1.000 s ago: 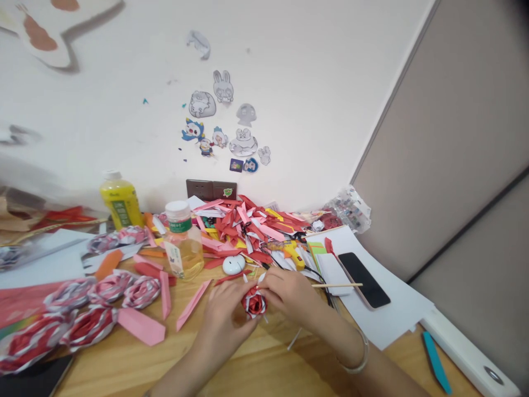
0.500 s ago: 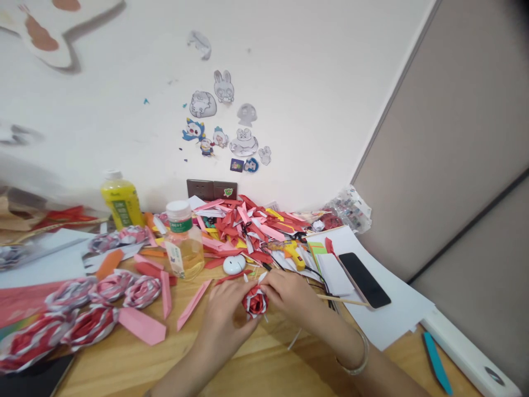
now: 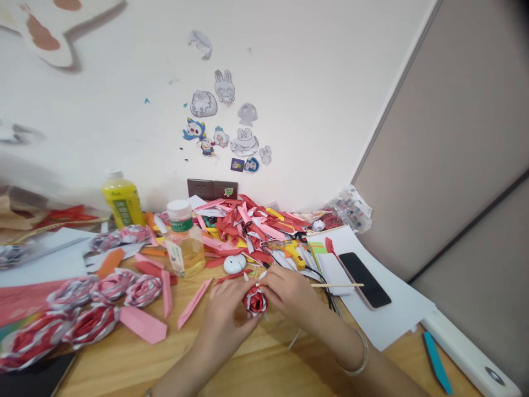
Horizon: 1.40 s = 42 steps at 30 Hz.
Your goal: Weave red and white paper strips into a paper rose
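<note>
A red and white folded paper rose [image 3: 255,301] is held above the wooden table by my left hand [image 3: 227,309], whose fingers and thumb curve round its left side. My right hand [image 3: 285,289] pinches a thin wooden stick [image 3: 336,285] at the rose's upper right edge. The stick's tip shows by the petals, and its other end reaches out over the phone. White paper points stick up from the rose's top. Just behind my hands lies a white earbud case [image 3: 234,264].
A heap of red and pink folded paper strips [image 3: 256,226] lies against the wall. To the left stand a clear bottle [image 3: 184,242] and a yellow drink bottle [image 3: 123,201], near several twisted paper flowers [image 3: 142,290]. A yellow glue gun [image 3: 295,255] and a phone [image 3: 364,279] lie right.
The stick has turned so that its outer end is higher and further left, now level over the phone. Its tip now shows at the rose. My left hand has barely moved.
</note>
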{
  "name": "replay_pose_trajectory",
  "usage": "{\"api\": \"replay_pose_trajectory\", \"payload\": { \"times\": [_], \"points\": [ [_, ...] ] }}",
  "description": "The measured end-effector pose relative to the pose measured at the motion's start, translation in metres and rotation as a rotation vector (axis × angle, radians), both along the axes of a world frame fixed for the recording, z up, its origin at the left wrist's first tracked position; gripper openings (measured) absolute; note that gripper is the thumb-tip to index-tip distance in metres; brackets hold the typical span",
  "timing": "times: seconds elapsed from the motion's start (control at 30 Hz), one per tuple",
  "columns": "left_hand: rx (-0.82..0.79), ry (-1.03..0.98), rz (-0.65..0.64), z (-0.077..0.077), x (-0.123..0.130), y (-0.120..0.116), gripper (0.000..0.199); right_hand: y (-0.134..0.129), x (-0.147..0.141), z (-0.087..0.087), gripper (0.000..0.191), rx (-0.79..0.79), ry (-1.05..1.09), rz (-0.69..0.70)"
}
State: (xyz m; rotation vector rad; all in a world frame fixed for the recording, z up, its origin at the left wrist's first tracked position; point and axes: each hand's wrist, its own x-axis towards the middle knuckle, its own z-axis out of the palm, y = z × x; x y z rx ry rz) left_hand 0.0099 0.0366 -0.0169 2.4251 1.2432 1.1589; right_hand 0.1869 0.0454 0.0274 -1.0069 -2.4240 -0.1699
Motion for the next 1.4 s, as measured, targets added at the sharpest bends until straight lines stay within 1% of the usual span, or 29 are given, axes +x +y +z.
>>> {"api": "replay_pose_trajectory", "payload": {
  "times": [0.1, 0.23, 0.37, 0.67, 0.8, 0.93, 1.27, 1.4],
  "points": [
    [0.002, 0.002, -0.003, -0.0009, -0.0002, 0.0008, 0.044, -0.0004, 0.0005, -0.0007, 0.012, -0.022, 0.034, 0.023],
    [0.014, 0.001, -0.003, -0.0005, 0.0002, 0.0011, 0.043, -0.0003, 0.0002, -0.0021, 0.013, -0.062, 0.063, 0.005],
    [0.007, 0.006, -0.002, -0.0003, 0.0006, 0.0009, 0.042, 0.0002, 0.0002, -0.0028, 0.011, -0.065, 0.063, 0.003],
    [-0.008, 0.024, -0.001, 0.0017, -0.0006, 0.0007, 0.043, 0.0014, -0.0005, -0.0039, 0.007, 0.026, 0.029, -0.06],
    [0.004, 0.038, 0.006, 0.001, -0.0003, 0.0009, 0.045, 0.001, -0.0008, -0.0041, 0.012, 0.086, 0.022, -0.079],
    [0.015, 0.051, 0.011, 0.0006, -0.0007, 0.0003, 0.045, 0.0005, -0.0004, -0.004, 0.015, 0.083, 0.003, -0.087],
    [0.016, 0.054, 0.02, 0.0023, 0.0011, 0.0012, 0.041, -0.0017, -0.001, -0.0033, 0.008, 0.092, -0.086, -0.099],
    [0.021, 0.054, 0.019, 0.0023, 0.0009, -0.0001, 0.042, -0.0022, -0.0011, -0.0044, 0.011, 0.106, -0.12, -0.106]
  ]
}}
